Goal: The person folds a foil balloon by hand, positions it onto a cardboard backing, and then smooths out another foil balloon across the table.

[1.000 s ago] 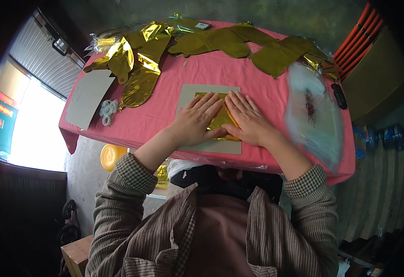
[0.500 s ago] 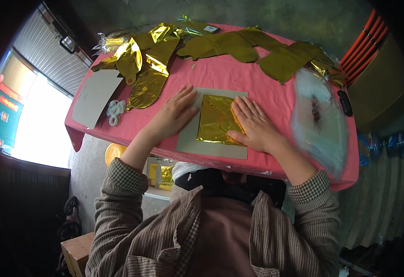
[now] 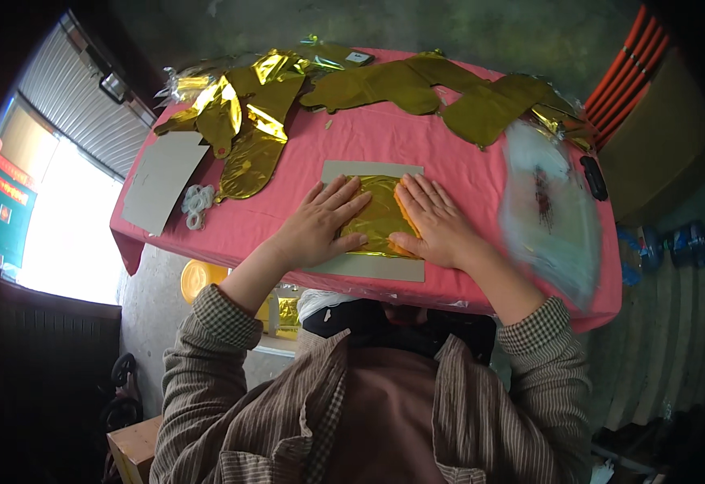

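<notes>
A folded gold foil piece lies on a grey card sheet near the front edge of a table with a pink cloth. My left hand rests flat on the foil's left part, fingers spread. My right hand lies flat over its right part, where an orange edge shows beside the fingers. Both hands press down and neither grips anything.
Several flat gold foil balloons lie across the back of the table. A second grey card and a bundle of white string sit at the left. Clear plastic bags and a black device lie at the right. A yellow tub stands below.
My hands spread apart over the foil half a second ago, then came back together. Now both press flat on the folded foil in the middle of the card.
</notes>
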Demonstrator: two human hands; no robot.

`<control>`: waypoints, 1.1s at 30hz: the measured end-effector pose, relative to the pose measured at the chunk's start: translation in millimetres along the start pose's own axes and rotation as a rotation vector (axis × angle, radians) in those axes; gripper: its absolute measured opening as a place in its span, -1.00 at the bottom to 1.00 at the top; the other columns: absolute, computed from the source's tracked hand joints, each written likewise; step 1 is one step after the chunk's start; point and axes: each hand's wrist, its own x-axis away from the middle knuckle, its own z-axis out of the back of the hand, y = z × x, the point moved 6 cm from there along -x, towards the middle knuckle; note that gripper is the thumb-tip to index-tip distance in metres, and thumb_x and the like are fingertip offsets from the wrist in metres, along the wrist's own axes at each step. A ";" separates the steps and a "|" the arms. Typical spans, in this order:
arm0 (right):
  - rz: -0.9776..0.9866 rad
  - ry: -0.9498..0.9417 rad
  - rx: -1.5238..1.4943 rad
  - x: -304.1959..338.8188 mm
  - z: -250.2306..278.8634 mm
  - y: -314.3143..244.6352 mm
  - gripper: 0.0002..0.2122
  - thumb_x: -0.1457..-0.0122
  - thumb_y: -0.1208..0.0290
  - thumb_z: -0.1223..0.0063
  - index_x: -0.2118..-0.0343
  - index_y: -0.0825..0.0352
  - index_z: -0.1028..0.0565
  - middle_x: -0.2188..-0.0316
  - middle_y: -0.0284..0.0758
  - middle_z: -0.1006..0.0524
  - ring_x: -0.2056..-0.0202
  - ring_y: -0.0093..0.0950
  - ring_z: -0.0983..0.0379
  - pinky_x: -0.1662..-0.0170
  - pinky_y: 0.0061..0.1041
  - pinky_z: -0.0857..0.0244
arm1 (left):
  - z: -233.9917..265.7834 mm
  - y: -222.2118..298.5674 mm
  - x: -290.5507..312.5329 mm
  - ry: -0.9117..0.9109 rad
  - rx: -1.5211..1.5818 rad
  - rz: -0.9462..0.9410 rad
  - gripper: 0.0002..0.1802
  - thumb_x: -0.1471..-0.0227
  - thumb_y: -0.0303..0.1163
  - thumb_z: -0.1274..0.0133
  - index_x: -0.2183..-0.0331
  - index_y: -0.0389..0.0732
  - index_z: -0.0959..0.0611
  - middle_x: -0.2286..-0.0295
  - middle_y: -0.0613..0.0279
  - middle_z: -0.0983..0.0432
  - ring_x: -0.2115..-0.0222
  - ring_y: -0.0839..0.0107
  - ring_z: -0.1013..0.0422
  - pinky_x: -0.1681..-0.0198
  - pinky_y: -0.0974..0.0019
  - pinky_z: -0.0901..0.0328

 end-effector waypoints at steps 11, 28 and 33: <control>-0.205 0.410 -1.394 -7.7 -0.8 56.3 -0.44 -0.29 0.05 0.52 -0.11 0.50 -0.14 -0.15 -0.11 -0.15 -0.21 -0.34 0.00 -0.23 -0.41 0.17 | -4.8 -1.4 -2.3 0.031 0.002 -0.006 -0.30 -0.04 0.05 0.13 -0.13 -0.10 -0.22 -0.16 0.02 0.03 -0.19 0.04 0.13 -0.22 0.07 0.18; -0.130 0.201 -0.126 9.0 2.5 33.6 -0.44 -0.19 0.08 0.27 -0.13 0.40 -0.15 -0.20 -0.12 -0.06 -0.25 -0.20 0.16 -0.26 -0.20 0.29 | -25.9 44.2 -51.7 0.064 0.047 -0.057 -0.28 -0.03 0.08 0.13 -0.12 -0.13 -0.23 -0.16 -0.02 0.02 -0.20 0.02 0.14 -0.22 0.05 0.18; -0.149 0.201 -0.106 3.9 -2.1 34.5 -0.41 -0.17 0.03 0.27 -0.14 0.38 -0.14 -0.20 -0.12 -0.05 -0.25 -0.22 0.16 -0.27 -0.23 0.33 | -23.5 36.7 -52.3 0.035 0.121 -0.032 -0.31 -0.04 0.04 0.12 -0.11 -0.16 -0.25 -0.15 -0.04 0.00 -0.19 0.03 0.11 -0.21 0.04 0.17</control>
